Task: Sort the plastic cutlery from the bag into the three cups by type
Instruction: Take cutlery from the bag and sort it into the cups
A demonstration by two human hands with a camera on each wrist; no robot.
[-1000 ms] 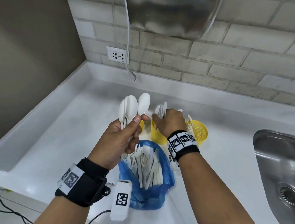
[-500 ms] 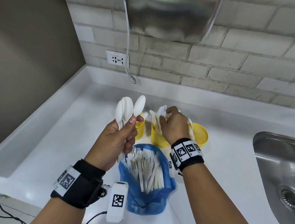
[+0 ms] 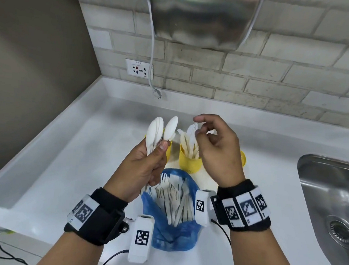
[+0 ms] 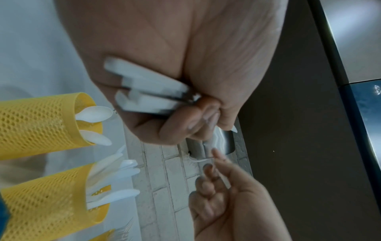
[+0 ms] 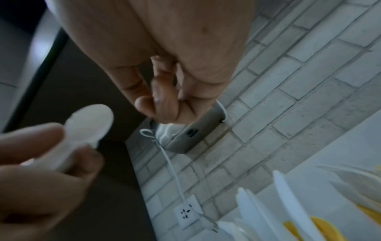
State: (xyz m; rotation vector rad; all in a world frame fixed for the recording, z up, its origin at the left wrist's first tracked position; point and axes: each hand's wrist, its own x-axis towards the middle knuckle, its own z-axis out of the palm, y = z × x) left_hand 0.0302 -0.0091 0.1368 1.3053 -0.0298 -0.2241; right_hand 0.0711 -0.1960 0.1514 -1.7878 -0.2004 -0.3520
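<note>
Left hand [image 3: 146, 163] grips a bunch of spoons [image 3: 159, 131], bowls up, long axes near upright, directly above the spoon cup [image 4: 41, 124] near the counter's back edge. Right hand [image 3: 216, 148] empty, fingers loosely curled, over the knife cup [image 3: 189, 160]. Bag [image 3: 174, 232] at front edge.

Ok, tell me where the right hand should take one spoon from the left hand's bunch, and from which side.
Probably by the bowl of the separated spoon, pinched from above and from the right. The left hand wraps the handles of the spoons, so only the bowls stand clear, pointing up. The right hand hangs empty beside them over the cup of knives.
</note>
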